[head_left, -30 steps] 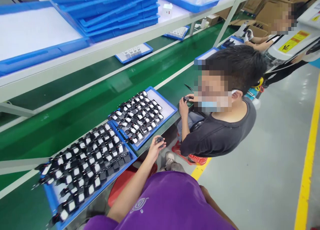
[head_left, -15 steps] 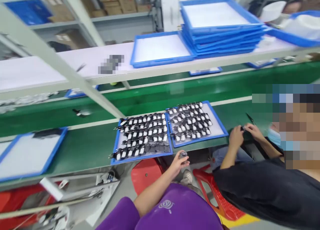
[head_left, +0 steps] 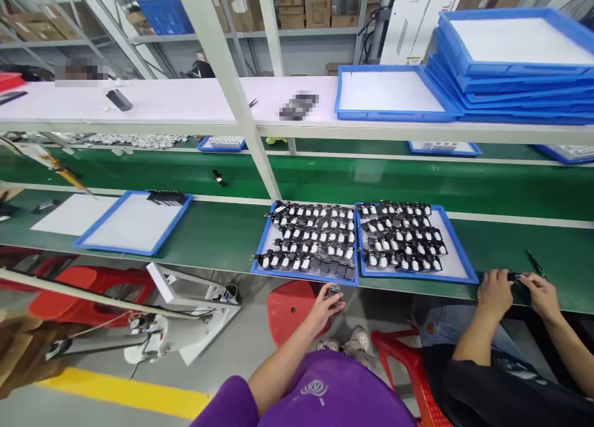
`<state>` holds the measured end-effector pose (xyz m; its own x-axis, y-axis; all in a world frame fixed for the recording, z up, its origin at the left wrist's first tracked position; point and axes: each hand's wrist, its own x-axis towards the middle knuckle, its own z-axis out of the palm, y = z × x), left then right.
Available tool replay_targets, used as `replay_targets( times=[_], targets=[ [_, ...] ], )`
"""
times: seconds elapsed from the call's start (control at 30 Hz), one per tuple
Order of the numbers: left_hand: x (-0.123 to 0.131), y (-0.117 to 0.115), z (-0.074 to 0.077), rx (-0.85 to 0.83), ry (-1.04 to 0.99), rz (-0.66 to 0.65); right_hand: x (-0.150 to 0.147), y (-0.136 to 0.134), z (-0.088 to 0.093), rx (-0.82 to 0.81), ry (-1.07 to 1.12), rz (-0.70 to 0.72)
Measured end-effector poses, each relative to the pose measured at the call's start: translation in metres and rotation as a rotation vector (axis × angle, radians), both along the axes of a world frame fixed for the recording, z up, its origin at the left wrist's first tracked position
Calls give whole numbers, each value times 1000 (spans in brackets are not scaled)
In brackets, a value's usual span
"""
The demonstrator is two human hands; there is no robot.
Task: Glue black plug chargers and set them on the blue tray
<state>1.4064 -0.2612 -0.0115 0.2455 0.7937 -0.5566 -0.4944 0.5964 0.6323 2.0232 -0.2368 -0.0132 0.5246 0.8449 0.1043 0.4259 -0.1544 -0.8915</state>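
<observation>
Broadly, a long green bench (head_left: 510,241) runs across the whole view, with a green belt (head_left: 371,179) behind it and a white shelf (head_left: 185,102) above on grey posts. At the right end of that shelf stands a stack of blue trays (head_left: 510,86), and a single blue tray (head_left: 390,113) lies just beside the stack.

On the front edge of the bench two blue trays sit side by side, touching: the left full tray (head_left: 301,276) and the right full tray (head_left: 457,263), both packed with rows of small black pieces with white faces (head_left: 315,238). Well apart to the left lies a nearly bare tray (head_left: 134,226) with one short row of black pieces (head_left: 166,197) at its far edge, next to a white sheet (head_left: 69,213).

Below the bench stands a red stool (head_left: 288,309). To the right a seated co-worker's hands (head_left: 494,291) rest on the bench edge, both on a dark piece (head_left: 517,277), with a thin dark tool (head_left: 536,263) just beyond them.

The person's left hand (head_left: 325,303) reaches out from a purple sleeve and hangs just under the front rim of the left full tray, above the stool. Its fingers are closed around a small dark part (head_left: 334,289), pinched at the fingertips close to the bench edge. The right hand is out of sight
</observation>
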Motion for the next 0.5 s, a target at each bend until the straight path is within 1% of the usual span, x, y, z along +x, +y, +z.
replay_targets(
  times=[0.07,0.17,0.2,0.27,0.37,0.5],
  targets=[
    [-17,-5,-2,5,18,45,3,0,-4,-58,48,-36],
    [-40,-15,-6,0,25,92,2,-2,-6,-79,11,-148],
    [-48,-18,-7,-3,22,103,-1,-4,-6,-79,6,-140],
    [-61,-26,-9,-7,13,121,-9,-8,-4,-59,-9,-76],
    [-80,-38,-12,-4,15,152,-25,-14,6,14,-54,13],
    [-103,-62,-19,-3,57,203,-54,-23,29,149,-116,7]
  ],
)
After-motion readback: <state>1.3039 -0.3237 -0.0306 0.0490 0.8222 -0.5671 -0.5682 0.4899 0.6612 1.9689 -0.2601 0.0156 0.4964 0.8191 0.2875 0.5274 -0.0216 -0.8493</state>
